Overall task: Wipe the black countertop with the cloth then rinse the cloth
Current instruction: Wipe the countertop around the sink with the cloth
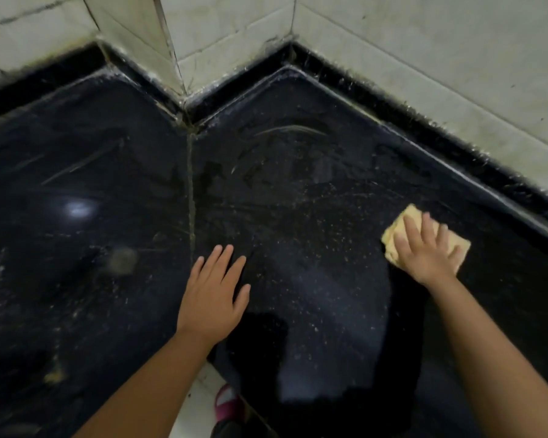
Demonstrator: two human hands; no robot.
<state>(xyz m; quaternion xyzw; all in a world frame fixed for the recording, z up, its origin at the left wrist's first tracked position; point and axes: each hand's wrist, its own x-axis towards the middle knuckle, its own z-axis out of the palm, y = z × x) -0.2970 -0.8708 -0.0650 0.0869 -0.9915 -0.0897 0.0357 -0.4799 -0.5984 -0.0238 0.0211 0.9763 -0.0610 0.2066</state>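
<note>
Over on the left, the black countertop (76, 248) is catching a ceiling light as a bright glint, and pale crumbs and a yellowish smear are lying near its front edge. A grouted seam (190, 197) is running from the jutting tiled wall corner (171, 52) toward the person, splitting the slab in two.

Just right of that seam, the left hand (212, 295) is lying flat on the stone, fingers straight and slightly spread, holding nothing. It looks to me as though it is bracing the body while the other arm is reaching out.

Between the two hands, the surface is showing damp streaks and a scatter of light specks, so I judge this stretch is only partly cleaned.

Further right, the right hand (427, 251) is pressing down on the yellow cloth (396, 229), fingers spread and extended over the top of it rather than curled round it. The cloth is lying folded flat on the countertop, near the raised black lip (456, 172) under the tiled wall. The flat palm is probably there to spread pressure across the whole pad. No sink or tap is in view, so rinsing is not yet begun.
</note>
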